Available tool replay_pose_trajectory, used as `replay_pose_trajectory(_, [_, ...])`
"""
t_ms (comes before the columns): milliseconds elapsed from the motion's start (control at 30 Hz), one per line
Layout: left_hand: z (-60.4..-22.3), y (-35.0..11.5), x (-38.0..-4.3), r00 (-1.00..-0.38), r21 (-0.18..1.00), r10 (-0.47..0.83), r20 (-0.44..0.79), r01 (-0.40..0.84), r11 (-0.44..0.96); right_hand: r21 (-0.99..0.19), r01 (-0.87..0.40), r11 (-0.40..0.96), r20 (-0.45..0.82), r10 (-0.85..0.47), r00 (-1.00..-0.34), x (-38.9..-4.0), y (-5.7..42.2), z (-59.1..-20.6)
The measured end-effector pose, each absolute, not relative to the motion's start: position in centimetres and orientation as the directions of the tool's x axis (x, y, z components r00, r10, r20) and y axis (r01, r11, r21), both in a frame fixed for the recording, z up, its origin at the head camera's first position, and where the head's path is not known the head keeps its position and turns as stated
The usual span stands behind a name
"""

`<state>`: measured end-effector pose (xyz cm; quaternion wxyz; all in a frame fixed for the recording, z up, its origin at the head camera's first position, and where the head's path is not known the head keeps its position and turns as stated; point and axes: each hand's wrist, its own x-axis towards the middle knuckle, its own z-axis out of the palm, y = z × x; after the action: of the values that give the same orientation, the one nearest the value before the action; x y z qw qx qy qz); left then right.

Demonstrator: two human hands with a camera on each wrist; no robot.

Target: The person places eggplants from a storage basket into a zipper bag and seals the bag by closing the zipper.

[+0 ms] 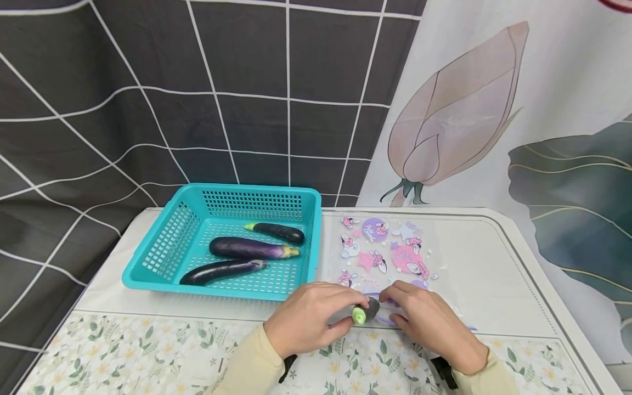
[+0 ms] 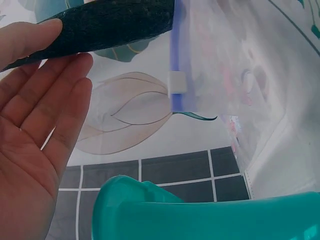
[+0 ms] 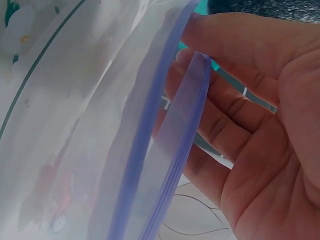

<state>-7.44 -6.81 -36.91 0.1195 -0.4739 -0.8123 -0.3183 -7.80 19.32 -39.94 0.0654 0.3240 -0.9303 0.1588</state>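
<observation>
My left hand pinches a long dark vegetable with a bright green tip between thumb and fingers, its green end towards me. In the left wrist view its skin looks rough, and its far end meets the mouth of a clear zip bag with purple seal strips and a white slider. The bag lies on the table, printed with pink and purple cartoon figures. At its mouth, my right hand holds the edge; in the right wrist view the two seal strips stand apart by the thumb and fingers.
To the left stands a turquoise plastic basket holding two purple eggplants and a smaller dark vegetable with a green tip. A floral cloth covers the table's front part. Dark checked and flower-printed curtains hang behind.
</observation>
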Motion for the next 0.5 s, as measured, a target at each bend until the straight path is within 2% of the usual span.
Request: replay_pose_trajectory(500, [-37.63, -6.63, -7.67, -0.542, 0.406, 0.683, 0.489, 0.835, 0.372, -0.223, -0.634, 0.74, 0.299, -0.567, -0.767, -7.94, 19.13, -40.06])
